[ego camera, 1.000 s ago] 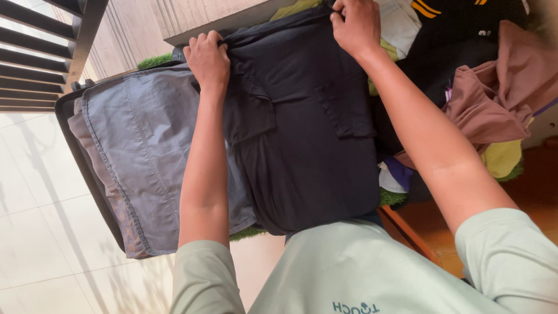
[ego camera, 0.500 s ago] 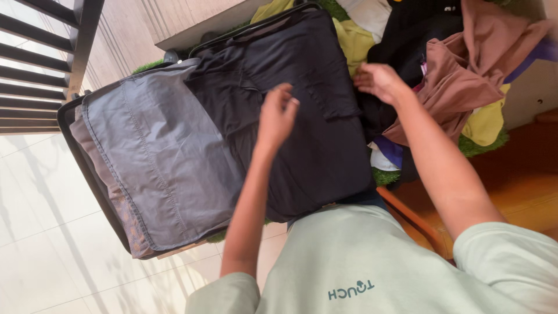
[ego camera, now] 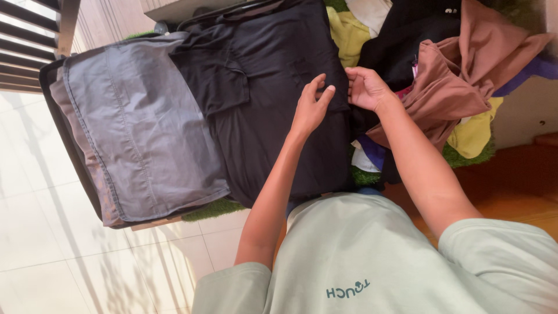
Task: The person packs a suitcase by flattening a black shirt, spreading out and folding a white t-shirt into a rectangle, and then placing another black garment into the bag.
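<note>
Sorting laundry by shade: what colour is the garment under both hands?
Black or very dark navy garment, plain; the head view, the only one, shows it.

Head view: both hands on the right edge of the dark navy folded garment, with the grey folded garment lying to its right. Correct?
Not quite. In the head view the grey folded garment lies to the left of the dark navy folded garment, not the right. Left hand and right hand are at its right edge.
</note>
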